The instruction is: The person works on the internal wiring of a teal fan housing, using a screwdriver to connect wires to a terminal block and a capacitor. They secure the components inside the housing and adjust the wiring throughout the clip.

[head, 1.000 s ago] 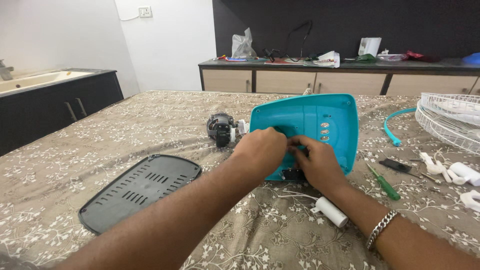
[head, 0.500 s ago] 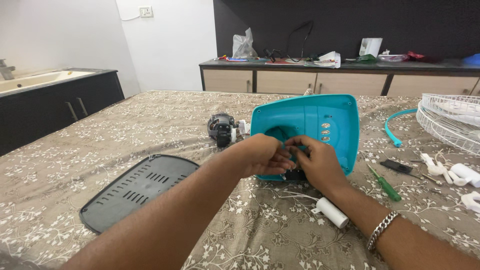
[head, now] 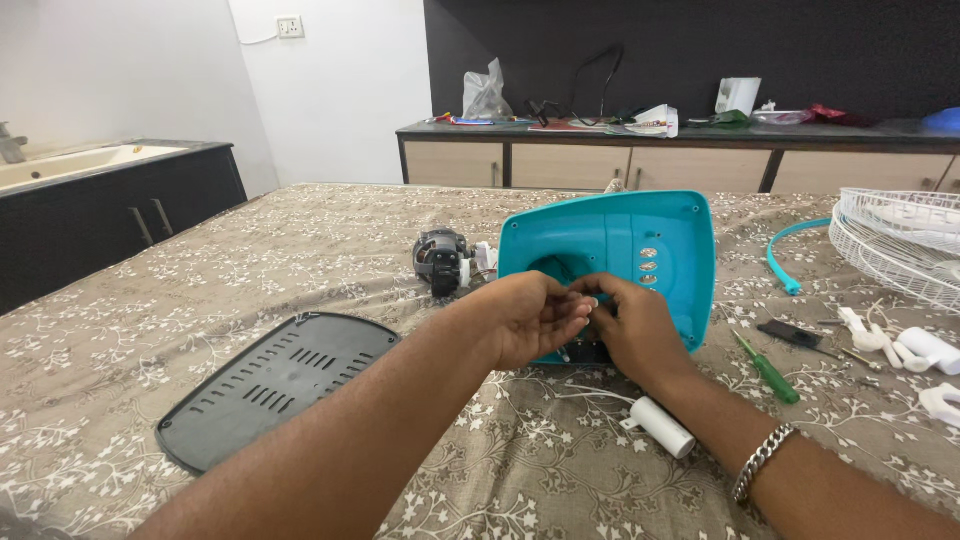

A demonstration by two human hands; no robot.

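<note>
Teal plastic housing [head: 640, 250] stands tilted on the cloth-covered table [head: 250, 250], and both hands work at its lower front.

The left hand [head: 530, 318] and the right hand [head: 635, 335] meet in front of the housing, fingertips together around a small dark part at its bottom edge; the fingers are curled and pinch there, but what exactly they pinch is hidden. The right wrist wears a metal bracelet [head: 760, 462]. Just below the right hand lies a white cylinder [head: 662, 427] with a thin white wire. To the right of the right hand lies a green screwdriver [head: 768, 370], and farther right a white wire grille [head: 900, 240]. Behind the left hand sits a small dark motor [head: 440, 262]. Left of the left arm lies a black slotted plate [head: 275, 385].
</note>
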